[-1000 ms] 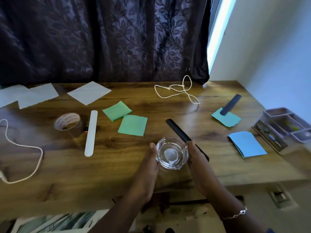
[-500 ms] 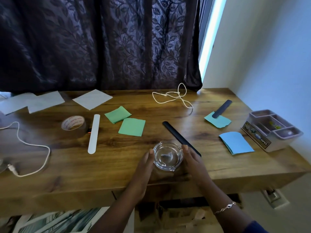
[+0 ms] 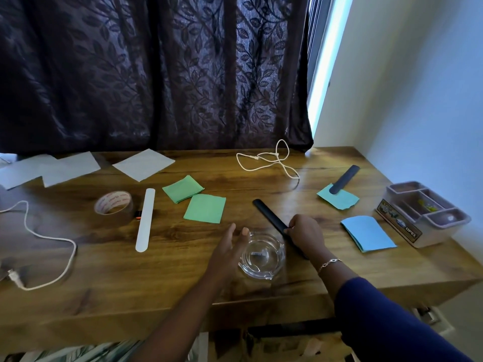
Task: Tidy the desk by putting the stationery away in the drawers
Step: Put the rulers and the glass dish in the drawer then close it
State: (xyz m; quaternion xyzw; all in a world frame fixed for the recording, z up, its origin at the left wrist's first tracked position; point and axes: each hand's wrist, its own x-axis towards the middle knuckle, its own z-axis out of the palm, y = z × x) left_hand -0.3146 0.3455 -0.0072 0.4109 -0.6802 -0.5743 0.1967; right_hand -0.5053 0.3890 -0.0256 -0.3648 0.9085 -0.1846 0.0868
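stationery lies scattered over a wooden desk point(image 3: 109, 280) set against a dark leaf-patterned curtain point(image 3: 156, 74). near the front edge, the right hand point(image 3: 304, 232) is closed around the near end of a dark ruler point(image 3: 266, 212) that runs diagonally away toward the back left. the left hand point(image 3: 230, 244) is released, fingers spread, its fingertips just beside the rim of a clear glass ashtray point(image 3: 261, 257) that rests on the desk between the two hands. whether the fingertips touch the glass is unclear.

to the left, a white ruler point(image 3: 145, 219) lies lengthwise beside a roll of brown tape point(image 3: 113, 206), with a small orange and black item point(image 3: 138, 215) between them. two green paper squares point(image 3: 194, 198) sit just behind the ashtray, overlapping at a corner. white sheets point(image 3: 99, 165) lie along the back left. one white cable point(image 3: 269, 163) is looped at the back centre and another white cable point(image 3: 52, 246) trails along the left side.

on the right, a second dark ruler point(image 3: 344, 178) rests with one end on a torn teal paper point(image 3: 339, 199). a folded blue paper point(image 3: 367, 232) lies nearer the front. a grey compartment organiser point(image 3: 423, 212) stands at the right edge, holding small items too blurred to name.
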